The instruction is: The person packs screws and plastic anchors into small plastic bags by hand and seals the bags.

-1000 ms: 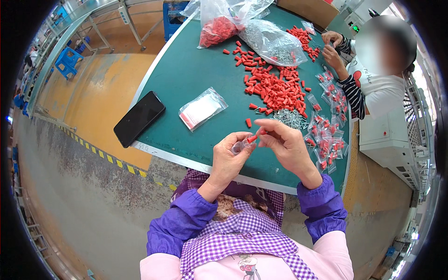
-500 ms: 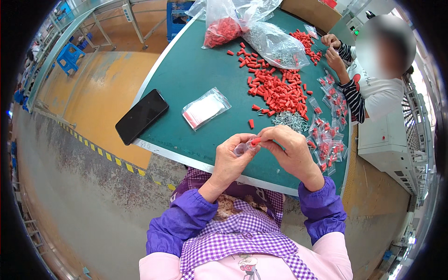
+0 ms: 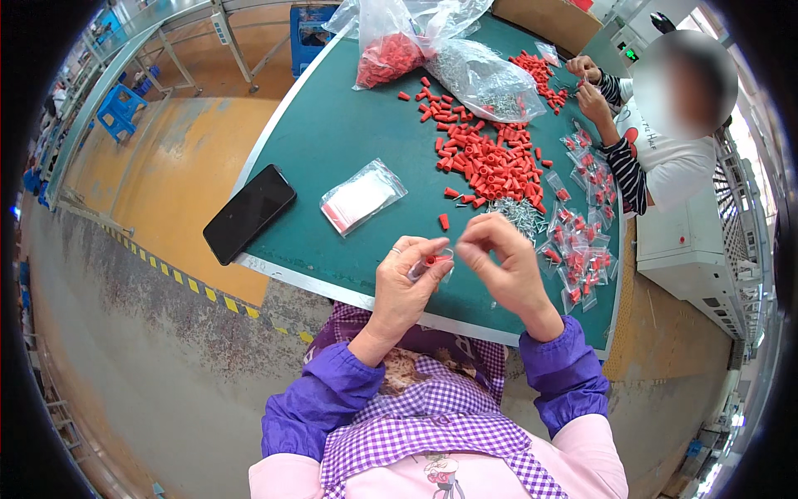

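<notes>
Black phone (image 3: pixel 249 214) lies on the green table (image 3: pixel 303 137); my left hand (image 3: pixel 401 279) grips a small clear bag (image 3: pixel 416 271), a red cap (image 3: pixel 431 260) showing inside; my right hand (image 3: pixel 504 259), loosely curled, hovers just beside, and I cannot tell whether it holds anything.

Left grip (image 3: pixel 407 279) pinched firm; right grip (image 3: pixel 505 259) just beside, apart, loosely curled; both forearms (image 3: pixel 328 395) angled inward.

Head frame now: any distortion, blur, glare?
Head view: the floor tape bows from fisheye distortion, and the frame corners go black; head view: the right hand looks slightly soft, perhaps from motion; head view: whitish glare streaks the bag of metal pins; head view: a round blur covers the co-worker's head.
</notes>
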Motion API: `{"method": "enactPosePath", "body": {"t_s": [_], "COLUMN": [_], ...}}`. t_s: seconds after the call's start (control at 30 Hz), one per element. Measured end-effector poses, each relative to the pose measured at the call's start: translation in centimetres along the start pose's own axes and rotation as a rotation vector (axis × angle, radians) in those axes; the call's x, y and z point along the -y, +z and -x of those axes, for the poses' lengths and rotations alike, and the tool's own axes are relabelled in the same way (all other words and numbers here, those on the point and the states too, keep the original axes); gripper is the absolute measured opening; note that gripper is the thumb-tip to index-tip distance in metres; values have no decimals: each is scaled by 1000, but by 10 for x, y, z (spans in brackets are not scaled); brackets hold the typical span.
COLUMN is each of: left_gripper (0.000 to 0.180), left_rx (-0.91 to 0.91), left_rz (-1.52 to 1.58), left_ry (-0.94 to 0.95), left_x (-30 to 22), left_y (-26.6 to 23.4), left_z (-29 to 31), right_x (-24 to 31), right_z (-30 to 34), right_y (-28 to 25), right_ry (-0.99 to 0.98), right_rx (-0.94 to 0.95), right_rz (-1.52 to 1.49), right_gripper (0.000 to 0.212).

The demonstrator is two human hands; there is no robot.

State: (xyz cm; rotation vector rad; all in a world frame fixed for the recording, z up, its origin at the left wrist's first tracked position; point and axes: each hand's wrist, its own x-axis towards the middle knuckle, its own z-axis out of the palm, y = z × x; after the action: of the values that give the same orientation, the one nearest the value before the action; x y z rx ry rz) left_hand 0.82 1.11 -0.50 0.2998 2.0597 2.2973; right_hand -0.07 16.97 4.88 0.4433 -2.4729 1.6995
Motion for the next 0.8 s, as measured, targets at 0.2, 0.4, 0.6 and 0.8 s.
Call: {"method": "enactPosePath", "body": {"t_s": [0.2,0.4,0.6,0.8], "left_gripper": [25,11,11,13], "left_rx": [-62,1,36,-72], "left_rz": [278,-32,177,331], "left_ry": [-79,218,-49,-220], "left_x": [-7,-7,-8,-24], "left_y": [5,2,-2,4], "left_z": [2,-2,0,0], "right_x": [-7,-15,-25,-24], "right_z": [6,11,17,22], "right_y": [-2,-2,0,3], "right_ry": [414,479,471,431], "right_rx": [-4,57,44,-83], "right_rz": [-330,-533,-644,-597], "right_gripper": [19,21,16,13]}}
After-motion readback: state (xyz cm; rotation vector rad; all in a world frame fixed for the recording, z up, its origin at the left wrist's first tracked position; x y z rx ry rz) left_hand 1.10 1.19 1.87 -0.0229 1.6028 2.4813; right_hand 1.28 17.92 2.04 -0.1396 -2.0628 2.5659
